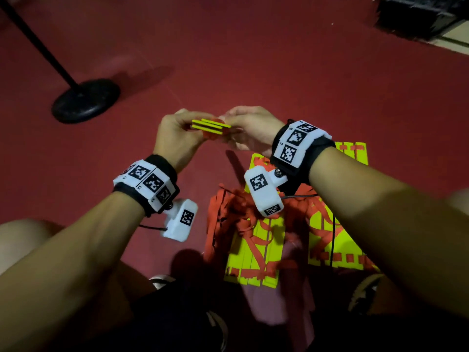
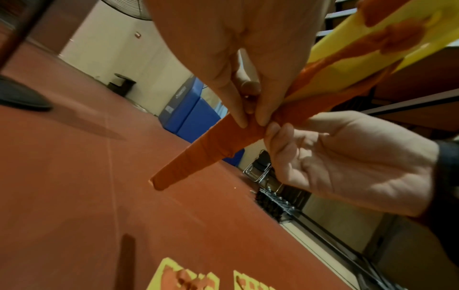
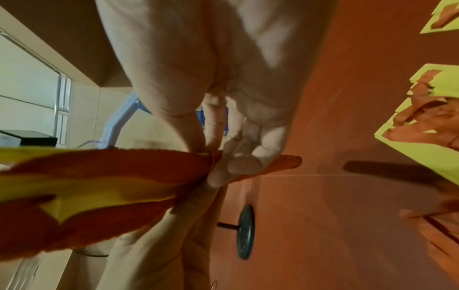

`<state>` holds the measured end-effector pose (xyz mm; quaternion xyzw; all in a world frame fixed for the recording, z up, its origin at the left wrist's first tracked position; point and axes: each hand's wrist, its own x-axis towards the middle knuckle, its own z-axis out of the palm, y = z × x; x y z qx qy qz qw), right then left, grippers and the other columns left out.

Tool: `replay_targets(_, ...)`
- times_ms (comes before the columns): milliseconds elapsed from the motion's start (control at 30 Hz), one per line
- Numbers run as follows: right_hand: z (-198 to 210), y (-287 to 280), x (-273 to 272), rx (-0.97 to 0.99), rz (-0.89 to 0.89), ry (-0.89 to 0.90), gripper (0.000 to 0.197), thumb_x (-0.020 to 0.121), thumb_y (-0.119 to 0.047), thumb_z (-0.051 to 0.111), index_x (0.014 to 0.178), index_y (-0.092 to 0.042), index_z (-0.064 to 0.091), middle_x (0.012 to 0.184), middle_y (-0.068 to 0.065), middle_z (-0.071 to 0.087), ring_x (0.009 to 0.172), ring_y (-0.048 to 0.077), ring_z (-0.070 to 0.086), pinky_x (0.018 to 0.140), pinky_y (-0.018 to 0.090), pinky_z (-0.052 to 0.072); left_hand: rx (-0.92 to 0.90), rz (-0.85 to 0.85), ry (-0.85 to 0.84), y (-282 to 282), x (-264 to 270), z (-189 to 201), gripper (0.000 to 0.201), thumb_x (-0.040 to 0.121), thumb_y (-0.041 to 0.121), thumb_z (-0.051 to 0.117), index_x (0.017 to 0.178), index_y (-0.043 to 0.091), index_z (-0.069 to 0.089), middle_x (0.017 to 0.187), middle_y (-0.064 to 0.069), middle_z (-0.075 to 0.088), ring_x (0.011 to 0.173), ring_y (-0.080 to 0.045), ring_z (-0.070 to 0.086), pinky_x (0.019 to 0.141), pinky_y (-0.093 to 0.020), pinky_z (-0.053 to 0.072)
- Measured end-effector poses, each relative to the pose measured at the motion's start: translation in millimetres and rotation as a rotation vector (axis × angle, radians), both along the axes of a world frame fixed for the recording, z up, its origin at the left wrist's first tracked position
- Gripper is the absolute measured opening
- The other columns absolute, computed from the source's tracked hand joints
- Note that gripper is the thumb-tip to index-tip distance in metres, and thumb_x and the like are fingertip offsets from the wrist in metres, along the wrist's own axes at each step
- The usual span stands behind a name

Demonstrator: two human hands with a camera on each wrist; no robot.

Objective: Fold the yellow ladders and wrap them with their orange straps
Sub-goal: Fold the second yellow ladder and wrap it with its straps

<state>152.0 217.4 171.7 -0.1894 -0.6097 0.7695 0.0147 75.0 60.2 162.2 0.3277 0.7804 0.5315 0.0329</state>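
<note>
Left hand and right hand both pinching a folded yellow flat ladder and its orange cloth strap, held up above the red floor. More yellow ladders lying below, near a black round stand base.

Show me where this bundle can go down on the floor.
Bare floor lies beyond both hands, between the stand base and the dark crate. More bare floor lies left of the loose straps. Crowded: the ladders under the right hand.
</note>
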Motion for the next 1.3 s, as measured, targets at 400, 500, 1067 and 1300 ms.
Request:
replay_targets(400, -67, -44, -60, 0.102, 0.081, -0.077, 0.016, 0.089, -0.003, 0.067, 0.078, -0.014, 0.064, 0.072, 0.005, 0.063, 0.063, 0.015, 0.057, 0.058, 0.024, 0.048, -0.112, 0.014, -0.428, -64, -40, -34, 0.034, 0.081, 0.007, 0.063, 0.111, 0.017, 0.076, 0.109, -0.021, 0.072, 0.099, -0.025, 0.066, 0.100, -0.038, 0.050)
replay_targets(500, -91, -57, -72, 0.183, 0.124, -0.116, 0.016, 0.088, -0.002, 0.068, 0.077, -0.013, 0.067, 0.077, 0.012, 0.063, 0.066, 0.021, 0.055, 0.062, 0.029, 0.046, -0.157, 0.026, -0.537, -77, -49, -57, 0.018, 0.096, 0.003, 0.062, 0.100, 0.014, 0.076, 0.090, 0.003, 0.078, 0.094, -0.009, 0.066, 0.094, -0.025, 0.052)
replay_targets(1067, -215, -111, -126, 0.523, 0.245, -0.325, 0.008, 0.087, -0.006, 0.068, 0.085, -0.012, 0.065, 0.065, -0.003, 0.058, 0.056, 0.006, 0.053, 0.052, 0.015, 0.043, -0.313, 0.276, -0.828, -114, -94, -187, 0.030, 0.088, -0.008, 0.064, 0.109, 0.014, 0.066, 0.074, -0.002, 0.061, 0.066, -0.010, 0.058, 0.068, -0.024, 0.052)
replay_targets(1300, -282, -122, -147, 0.718, 0.463, -0.525, 0.023, 0.089, -0.013, 0.064, 0.073, -0.023, 0.050, 0.102, 0.013, 0.068, 0.095, 0.029, 0.067, 0.089, 0.037, 0.055, -0.439, 0.292, -0.988, -112, -92, -236, 0.034, 0.088, -0.010, 0.067, 0.106, 0.018, 0.061, 0.078, -0.008, 0.060, 0.064, -0.017, 0.057, 0.056, -0.023, 0.056)
